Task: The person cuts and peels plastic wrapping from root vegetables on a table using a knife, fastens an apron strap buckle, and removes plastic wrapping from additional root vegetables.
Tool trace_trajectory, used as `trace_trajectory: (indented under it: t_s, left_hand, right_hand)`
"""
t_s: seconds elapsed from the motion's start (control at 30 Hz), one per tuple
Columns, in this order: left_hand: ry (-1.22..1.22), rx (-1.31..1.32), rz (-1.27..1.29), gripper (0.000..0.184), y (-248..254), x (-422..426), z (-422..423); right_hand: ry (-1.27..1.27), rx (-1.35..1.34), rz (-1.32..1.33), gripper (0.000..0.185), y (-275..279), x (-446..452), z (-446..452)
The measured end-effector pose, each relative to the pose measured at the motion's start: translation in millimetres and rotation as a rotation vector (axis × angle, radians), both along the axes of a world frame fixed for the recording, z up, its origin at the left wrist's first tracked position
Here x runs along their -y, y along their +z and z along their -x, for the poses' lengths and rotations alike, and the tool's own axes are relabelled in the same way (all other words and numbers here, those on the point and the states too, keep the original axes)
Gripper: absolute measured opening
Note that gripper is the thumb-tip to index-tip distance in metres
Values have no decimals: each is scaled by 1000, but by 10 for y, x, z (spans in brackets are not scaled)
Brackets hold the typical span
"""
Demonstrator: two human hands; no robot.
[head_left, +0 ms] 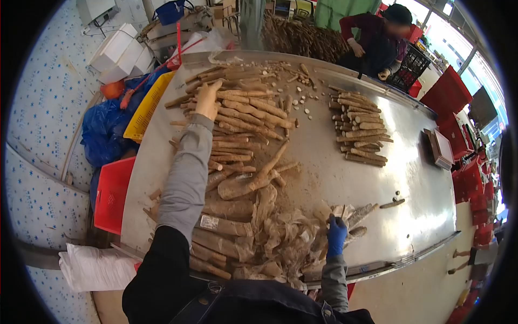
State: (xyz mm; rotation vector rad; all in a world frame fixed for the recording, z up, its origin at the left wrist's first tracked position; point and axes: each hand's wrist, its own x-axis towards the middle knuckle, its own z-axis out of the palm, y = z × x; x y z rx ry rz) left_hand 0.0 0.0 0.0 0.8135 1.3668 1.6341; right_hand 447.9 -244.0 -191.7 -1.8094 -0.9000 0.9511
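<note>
My left hand [207, 101], bare, reaches out to the large pile of long brown roots [251, 113] on the metal table; its fingers lie on the upper left part of the pile, and their grip is too small to tell. My right hand [337, 236], in a blue glove, is closed at the near edge of the table, on something I cannot make out. Beside it lie crumpled clear plastic bags [286, 232]. Roots wrapped in plastic [221, 224] lie between my arms. A second, neater stack of cut roots [361, 127] is farther right.
The metal table [318, 183] carries scattered root slices. A yellow basket [151, 105] and a red basket [114, 194] stand along its left side. A flat box [438, 148] lies at the right edge. Another person [377, 46] is beyond the far edge, near a black crate [411, 67].
</note>
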Motion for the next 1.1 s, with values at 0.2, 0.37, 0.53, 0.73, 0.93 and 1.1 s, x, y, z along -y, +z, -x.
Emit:
trace_trajectory:
  t_s: [0.2,0.37,0.53,0.73,0.93,1.1]
  left_hand:
    - [-294,-388,-815,38,1631,1210,-591]
    - [-316,-1081,-1345,31,2202,2366,-830]
    - [-305,-1218,-1343,31,2261,2799,-793]
    - [-276,-1255,-1349,31,2268,3030,-711]
    - [-270,-1243,-1349,31,2280,3107,-668]
    - [-243,-1220,-1350,31,2281,3122,-603]
  right_hand:
    - [132,226,-181,16,-7,-149,-7]
    - [123,313,-135,19,201,-147,132]
    - [171,285,-217,22,371,-8,185]
    - [122,107,-230,20,471,10,175]
    - [114,149,-181,20,698,46,270]
    - [118,212,-357,19,525,25,185]
